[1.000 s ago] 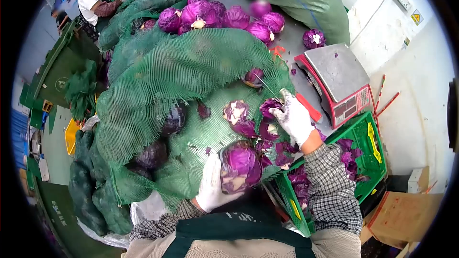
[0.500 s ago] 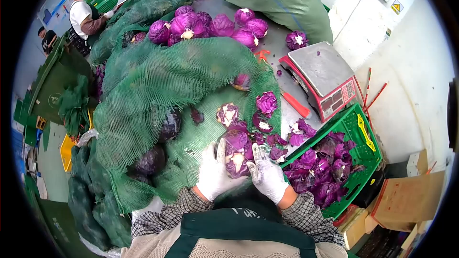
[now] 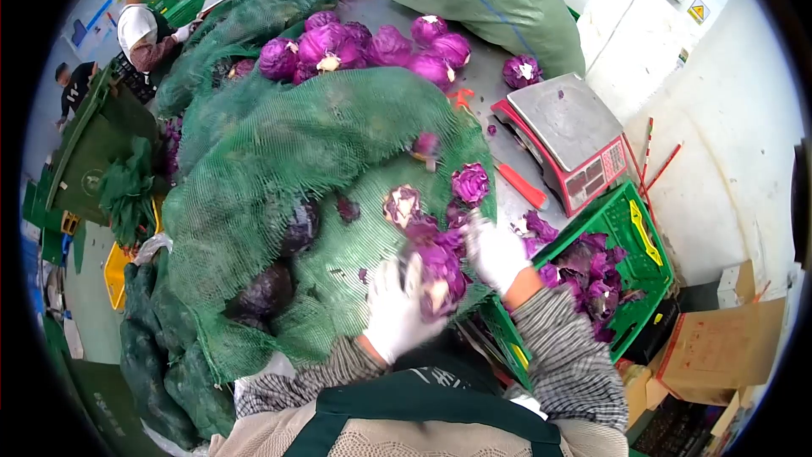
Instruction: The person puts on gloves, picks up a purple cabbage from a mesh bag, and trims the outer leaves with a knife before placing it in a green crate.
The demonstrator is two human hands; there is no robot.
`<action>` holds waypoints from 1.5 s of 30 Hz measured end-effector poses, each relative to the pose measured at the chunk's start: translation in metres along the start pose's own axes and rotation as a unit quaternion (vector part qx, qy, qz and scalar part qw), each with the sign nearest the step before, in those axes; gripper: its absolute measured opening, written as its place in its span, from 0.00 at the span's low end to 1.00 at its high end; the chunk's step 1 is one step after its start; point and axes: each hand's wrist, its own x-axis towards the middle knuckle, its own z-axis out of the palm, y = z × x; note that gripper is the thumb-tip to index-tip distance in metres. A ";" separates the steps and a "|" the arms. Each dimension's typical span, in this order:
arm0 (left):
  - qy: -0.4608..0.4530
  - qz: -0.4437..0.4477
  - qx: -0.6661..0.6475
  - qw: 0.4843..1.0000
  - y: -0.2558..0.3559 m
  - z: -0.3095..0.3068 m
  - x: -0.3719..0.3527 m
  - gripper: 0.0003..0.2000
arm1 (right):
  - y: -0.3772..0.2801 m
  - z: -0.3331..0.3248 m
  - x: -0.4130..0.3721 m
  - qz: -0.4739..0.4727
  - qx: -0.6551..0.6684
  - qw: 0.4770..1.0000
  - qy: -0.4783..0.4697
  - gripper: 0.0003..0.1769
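Note:
A red cabbage with a pale cut stem sits in front of me on the green mesh sack. My left hand, in a white glove, grips its left side, fingers curved against the leaves. My right hand, gloved too, is off the cabbage to its upper right, over loose purple leaves, its fingers smeared by motion. Just beyond the cabbage lie a trimmed stem piece and a small purple leaf clump.
A green crate of purple leaves stands at right, below a red scale. An orange-handled knife lies beside the scale. Several whole cabbages sit farther back near a large green sack. A person works at far left.
My right hand has left the cabbage and moved up and right over the loose leaves. The cabbage has shifted slightly right and turned, with my left hand still against it. The crate has become less covered.

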 end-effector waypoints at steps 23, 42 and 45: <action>0.078 0.034 -0.116 0.990 -0.042 0.017 -0.040 0.58 | -0.020 0.012 0.042 -0.120 0.112 0.983 -0.082 0.15; 0.013 -0.059 -0.161 0.985 -0.053 0.001 -0.038 0.64 | -0.045 0.039 -0.082 0.069 0.485 0.872 0.015 0.27; -0.028 -0.006 -0.065 0.997 -0.047 -0.021 -0.026 0.61 | -0.048 0.047 -0.070 0.057 0.454 0.886 0.068 0.24</action>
